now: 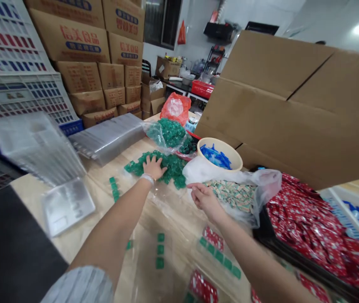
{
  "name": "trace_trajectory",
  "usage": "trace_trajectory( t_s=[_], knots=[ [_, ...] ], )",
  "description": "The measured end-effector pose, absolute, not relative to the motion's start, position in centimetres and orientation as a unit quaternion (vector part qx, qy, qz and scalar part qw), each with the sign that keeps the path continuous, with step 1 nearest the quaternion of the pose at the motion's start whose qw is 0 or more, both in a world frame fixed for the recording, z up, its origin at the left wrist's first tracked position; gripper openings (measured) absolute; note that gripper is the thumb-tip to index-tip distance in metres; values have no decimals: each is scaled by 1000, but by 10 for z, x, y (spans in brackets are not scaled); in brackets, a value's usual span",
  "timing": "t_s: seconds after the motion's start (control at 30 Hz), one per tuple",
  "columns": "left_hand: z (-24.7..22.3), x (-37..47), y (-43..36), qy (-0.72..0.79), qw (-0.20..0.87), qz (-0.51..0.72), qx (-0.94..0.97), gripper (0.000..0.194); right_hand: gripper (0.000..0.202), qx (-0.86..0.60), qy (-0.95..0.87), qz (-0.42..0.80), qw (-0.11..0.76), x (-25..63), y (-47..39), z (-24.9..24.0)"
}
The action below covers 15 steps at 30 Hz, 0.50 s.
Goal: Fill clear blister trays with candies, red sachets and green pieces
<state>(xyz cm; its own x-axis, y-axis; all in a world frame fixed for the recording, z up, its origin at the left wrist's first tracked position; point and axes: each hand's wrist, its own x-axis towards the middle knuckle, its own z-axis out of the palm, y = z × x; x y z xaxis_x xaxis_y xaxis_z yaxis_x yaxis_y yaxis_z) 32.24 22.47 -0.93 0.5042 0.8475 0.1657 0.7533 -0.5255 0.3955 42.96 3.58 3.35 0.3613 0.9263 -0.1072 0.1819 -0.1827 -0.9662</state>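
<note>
My left hand [154, 169] lies with its fingers spread on a loose heap of small green square pieces [175, 168]. My right hand [203, 201] hovers beside an open clear plastic bag of small green-and-tan packets [233, 194]. Its index finger and thumb reach forward while the other fingers curl in; anything inside them is hidden. Below my hands, three green pieces [160, 250] stand in a column on a clear plastic tray. Another clear tray [220, 257] holds a row of green pieces and a red patterned packet [213, 237].
Stacked clear trays [110, 134] sit at the left table edge, near a loose tray [69, 206]. Behind the heap is a bag of more green pieces [170, 131]. A cream bowl [238, 158] holds blue sticks. Red packets [312, 227] fill a black tray, right, below a large carton [293, 109].
</note>
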Motion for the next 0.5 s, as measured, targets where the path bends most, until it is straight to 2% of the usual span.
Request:
trace_trajectory(
  t_s=[0.1,0.17,0.23,0.3,0.4,0.5],
  knots=[
    [-21,316,217,433,85,127,888,46,31,-656,-395,377,521,460,60,49],
    [-24,308,208,398,60,116,908,40,29,-671,-425,292,533,483,92,60],
    [-24,299,201,369,52,108,922,35,28,-710,-456,156,513,505,136,72],
    [-23,291,196,335,61,107,934,29,30,-763,-472,36,441,526,184,81],
    [-21,282,197,291,102,121,944,23,31,-830,-507,29,230,548,240,81],
    [-21,278,202,294,153,159,930,25,32,-844,-520,-1,134,550,257,71]
  ],
)
